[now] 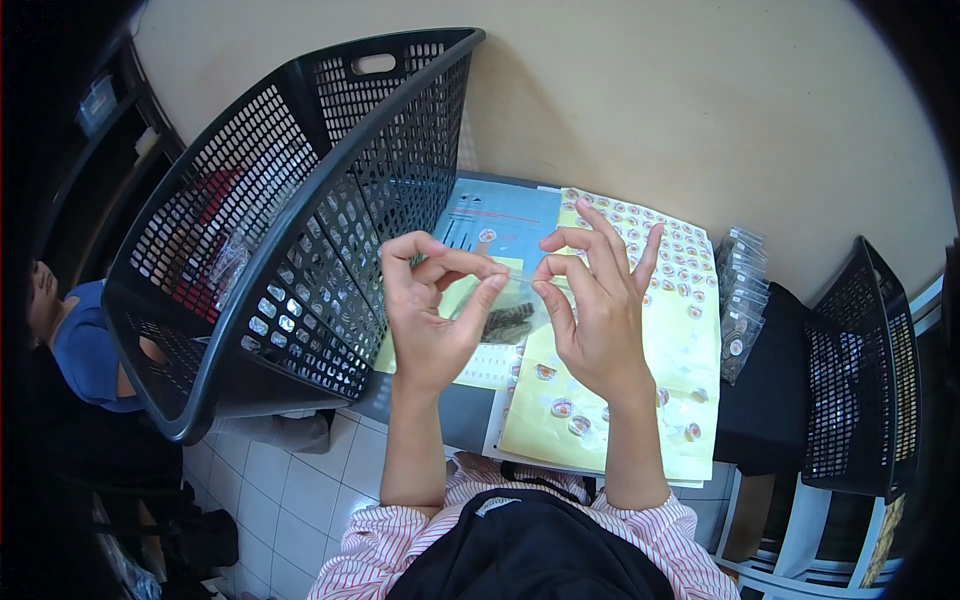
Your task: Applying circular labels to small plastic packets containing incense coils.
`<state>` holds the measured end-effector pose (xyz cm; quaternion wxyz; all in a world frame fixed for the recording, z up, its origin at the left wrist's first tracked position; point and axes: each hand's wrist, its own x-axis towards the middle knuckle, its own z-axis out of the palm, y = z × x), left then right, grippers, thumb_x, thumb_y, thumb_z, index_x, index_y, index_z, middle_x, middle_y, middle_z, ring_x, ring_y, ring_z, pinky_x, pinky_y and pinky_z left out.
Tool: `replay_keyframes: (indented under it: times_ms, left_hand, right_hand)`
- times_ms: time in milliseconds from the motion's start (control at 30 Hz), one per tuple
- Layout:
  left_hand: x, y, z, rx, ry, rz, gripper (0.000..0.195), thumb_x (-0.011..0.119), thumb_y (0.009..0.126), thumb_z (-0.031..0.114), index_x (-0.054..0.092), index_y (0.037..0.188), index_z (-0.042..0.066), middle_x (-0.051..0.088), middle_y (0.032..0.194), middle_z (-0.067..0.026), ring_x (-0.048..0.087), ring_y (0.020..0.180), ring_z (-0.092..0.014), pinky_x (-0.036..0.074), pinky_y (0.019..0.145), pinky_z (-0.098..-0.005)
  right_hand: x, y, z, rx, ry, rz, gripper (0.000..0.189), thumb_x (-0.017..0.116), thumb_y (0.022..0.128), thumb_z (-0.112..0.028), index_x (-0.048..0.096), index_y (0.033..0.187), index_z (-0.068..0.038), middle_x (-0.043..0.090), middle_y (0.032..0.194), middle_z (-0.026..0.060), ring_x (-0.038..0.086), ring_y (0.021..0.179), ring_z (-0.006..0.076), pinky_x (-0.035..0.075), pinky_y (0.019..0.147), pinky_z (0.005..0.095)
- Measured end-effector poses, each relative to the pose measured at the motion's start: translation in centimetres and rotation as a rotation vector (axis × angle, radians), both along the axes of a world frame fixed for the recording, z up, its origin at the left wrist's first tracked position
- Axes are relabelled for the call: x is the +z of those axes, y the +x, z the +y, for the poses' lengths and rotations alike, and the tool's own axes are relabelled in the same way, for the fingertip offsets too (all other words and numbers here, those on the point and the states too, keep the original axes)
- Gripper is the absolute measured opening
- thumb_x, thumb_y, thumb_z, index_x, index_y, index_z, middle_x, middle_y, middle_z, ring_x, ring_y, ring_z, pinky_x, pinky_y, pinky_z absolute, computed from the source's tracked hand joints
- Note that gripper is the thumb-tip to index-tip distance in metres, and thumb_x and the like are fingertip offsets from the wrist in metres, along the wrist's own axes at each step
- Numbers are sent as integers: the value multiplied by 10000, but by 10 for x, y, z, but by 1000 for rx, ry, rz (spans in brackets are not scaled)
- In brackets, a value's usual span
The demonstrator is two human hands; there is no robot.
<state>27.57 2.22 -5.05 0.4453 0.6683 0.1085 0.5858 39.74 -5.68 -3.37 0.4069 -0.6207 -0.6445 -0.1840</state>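
Note:
Between my two hands hangs a small clear plastic bag with dark, coiled-looking contents. My left hand pinches the bag's top edge between thumb and forefinger. At the other top corner, the thumb and forefinger of my right hand are pinched together, the other fingers spread. Under the hands lie yellow backing sheets bearing many small round stickers. A blue printed sheet lies behind, and a smaller sheet of white labels is partly hidden by the bag.
A large dark plastic basket holding clear packets stands at the left. Several filled bags are lined up right of the sheets. A smaller dark basket is at far right. Another person in a blue top is at far left. A wall rises behind.

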Motion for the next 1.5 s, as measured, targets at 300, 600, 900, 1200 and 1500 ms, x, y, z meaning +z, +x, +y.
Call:
replay_keyframes:
  times_ms: [300, 600, 900, 1200, 1500]
  left_hand:
    - [6, -10, 7, 57, -21, -25, 435, 578, 696, -120, 258, 948, 34, 572, 757, -125, 584, 755, -163, 461, 748, -261]
    - [5, -12, 9, 68, -20, -48, 442, 588, 696, -112, 252, 942, 36, 571, 755, -120, 585, 756, -163, 463, 741, -255]
    - [-2, -26, 11, 54, -23, -81, 459, 587, 697, -106, 260, 982, 45, 574, 762, -112, 582, 766, -162, 454, 746, -255]
    - [-45, -36, 19, -220, -181, 319, 530, 630, 697, 8, 374, 1161, 28, 528, 1062, -89, 496, 1007, -183, 397, 849, -297]
    - [-129, -74, 23, -645, -845, -8, 453, 523, 714, 237, 430, 1099, 18, 534, 900, -72, 531, 823, -158, 425, 723, -251]
  right_hand:
    - [-7, 12, -11, -80, -62, 25, 34, 567, 731, -90, 537, 725, -106, 516, 938, 2, 362, 1161, 226, -25, 981, 556]
    - [-5, 14, -12, -89, -33, 9, 51, 590, 718, -94, 543, 705, -110, 512, 932, 2, 375, 1152, 232, -29, 981, 553]
    - [-3, 11, -7, -49, -18, 30, 71, 609, 715, -125, 544, 701, -102, 523, 933, 11, 385, 1148, 247, -15, 985, 542]
    - [-11, 24, 18, 328, 75, 523, 92, 609, 744, -152, 561, 728, -74, 552, 984, 25, 415, 1126, 256, 142, 989, 478]
    - [-98, 33, 42, 175, -441, 530, 293, 654, 676, -143, 563, 928, -23, 559, 1024, 93, 532, 961, 242, 299, 942, 395]
